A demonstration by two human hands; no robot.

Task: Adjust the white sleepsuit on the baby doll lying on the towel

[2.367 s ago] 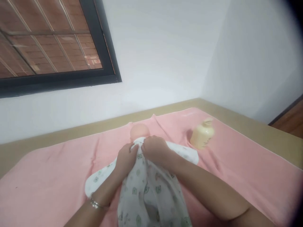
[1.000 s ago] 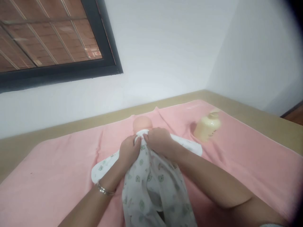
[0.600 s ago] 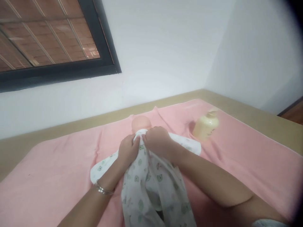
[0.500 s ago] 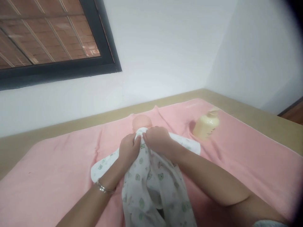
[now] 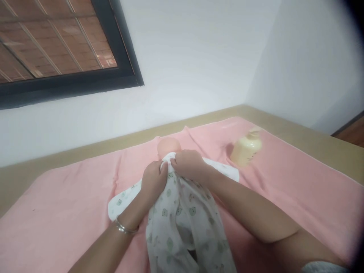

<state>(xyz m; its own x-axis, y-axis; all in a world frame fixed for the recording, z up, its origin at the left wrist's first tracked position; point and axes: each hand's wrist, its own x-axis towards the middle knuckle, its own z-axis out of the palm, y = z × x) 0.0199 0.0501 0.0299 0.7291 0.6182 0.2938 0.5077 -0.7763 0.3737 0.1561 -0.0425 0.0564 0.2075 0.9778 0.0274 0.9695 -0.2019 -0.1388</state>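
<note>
White baby clothing with small green and grey animal prints lies spread on a pink sheet, its two sleeves stretched out to the sides. Above its neckline shows the smooth, skin-coloured head of a doll; the rest of the doll is hidden by cloth and hands. At the collar, my left hand pinches the left edge of the fabric, thumb on top. Close beside it, my right hand is closed on the right edge of the same collar. A silver bracelet circles my left wrist.
To the right stands a pale yellow bottle on the pink sheet. Behind the sheet runs a tan surface edge against a white wall. A dark-framed window is at upper left.
Both hands keep their hold at the collar, with hardly any movement. The whole view has shifted very slightly.
</note>
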